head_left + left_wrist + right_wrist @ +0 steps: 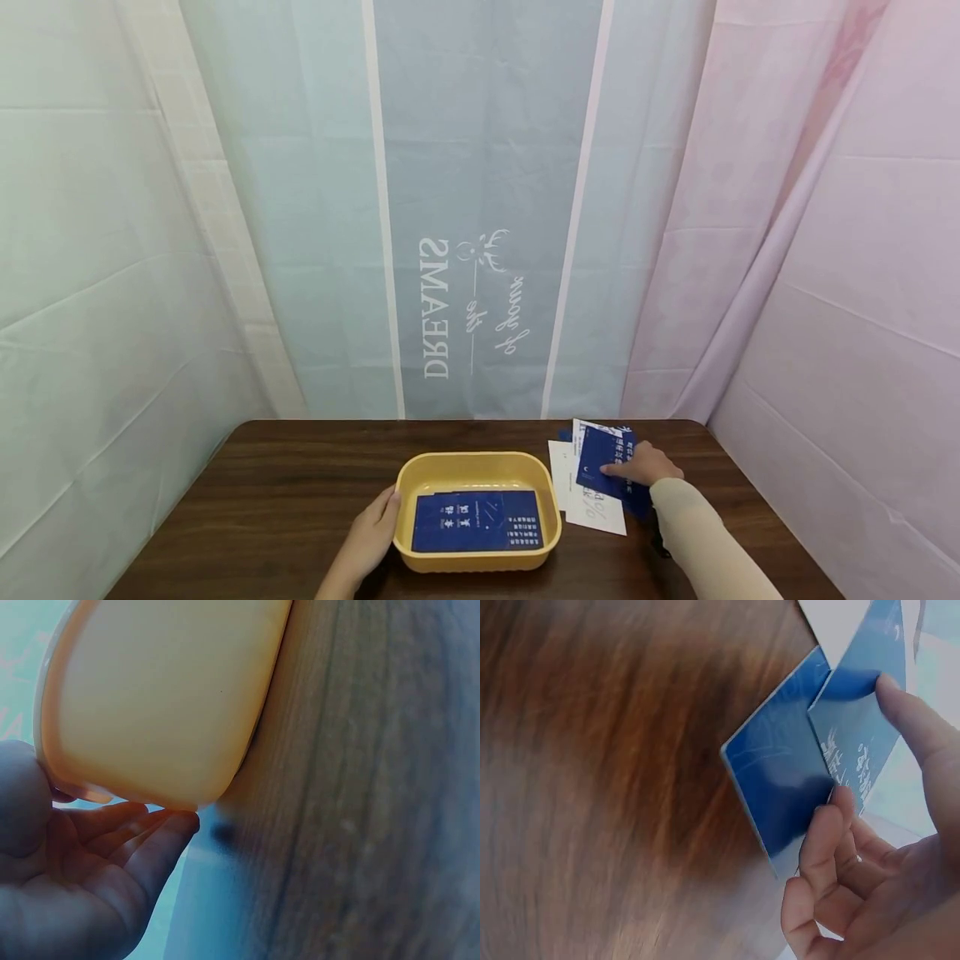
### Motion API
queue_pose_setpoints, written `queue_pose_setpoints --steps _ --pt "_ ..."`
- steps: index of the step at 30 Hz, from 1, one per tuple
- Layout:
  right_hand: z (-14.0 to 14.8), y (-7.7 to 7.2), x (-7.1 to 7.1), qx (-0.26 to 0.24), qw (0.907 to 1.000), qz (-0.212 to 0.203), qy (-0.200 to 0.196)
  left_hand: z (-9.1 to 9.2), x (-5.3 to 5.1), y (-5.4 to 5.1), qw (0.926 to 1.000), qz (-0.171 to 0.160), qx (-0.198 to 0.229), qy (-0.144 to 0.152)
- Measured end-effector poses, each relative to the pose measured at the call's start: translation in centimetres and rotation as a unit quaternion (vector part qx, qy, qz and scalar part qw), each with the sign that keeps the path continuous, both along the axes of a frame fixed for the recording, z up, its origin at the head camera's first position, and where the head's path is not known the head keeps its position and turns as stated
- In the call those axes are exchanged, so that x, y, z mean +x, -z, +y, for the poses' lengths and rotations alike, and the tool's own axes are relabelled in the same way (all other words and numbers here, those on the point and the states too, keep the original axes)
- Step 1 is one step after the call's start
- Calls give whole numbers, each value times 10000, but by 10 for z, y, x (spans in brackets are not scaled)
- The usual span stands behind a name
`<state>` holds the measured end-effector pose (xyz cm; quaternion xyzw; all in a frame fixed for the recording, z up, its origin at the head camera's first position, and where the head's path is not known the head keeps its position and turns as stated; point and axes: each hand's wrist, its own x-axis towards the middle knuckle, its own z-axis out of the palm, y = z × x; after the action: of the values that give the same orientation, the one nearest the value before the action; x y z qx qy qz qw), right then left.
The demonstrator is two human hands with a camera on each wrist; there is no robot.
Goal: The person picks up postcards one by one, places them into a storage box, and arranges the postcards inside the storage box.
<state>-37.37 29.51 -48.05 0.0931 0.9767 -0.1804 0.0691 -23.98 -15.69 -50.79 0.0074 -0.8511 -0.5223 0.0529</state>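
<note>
A yellow tray stands on the table with blue cards lying in it. My left hand holds the tray's left end; in the left wrist view the fingers of that hand are at the underside of the tray's rim and wall. At the right, my right hand pinches a blue card by its edge, thumb on the printed face. The right wrist view has the hand with the pinched card over another blue card.
White cards lie overlapping beneath the blue ones, right of the tray. The brown table ends at a hanging cloth behind; more cloth hangs at both sides. A small dark object is partly hidden under the right forearm.
</note>
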Motion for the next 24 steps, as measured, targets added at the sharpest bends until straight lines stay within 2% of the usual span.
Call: queue_pose_setpoints --steps 6,13,24 --pt "-6 -7 -6 255 9996 -81 -53 0 -1 2 10000 18 40 -16" --pt "-10 -9 -11 -232 9991 -259 -235 0 0 1 10000 21 31 -4" --pt "-9 -14 -3 -1165 9908 -562 403 1 1 0 10000 -7 29 13"
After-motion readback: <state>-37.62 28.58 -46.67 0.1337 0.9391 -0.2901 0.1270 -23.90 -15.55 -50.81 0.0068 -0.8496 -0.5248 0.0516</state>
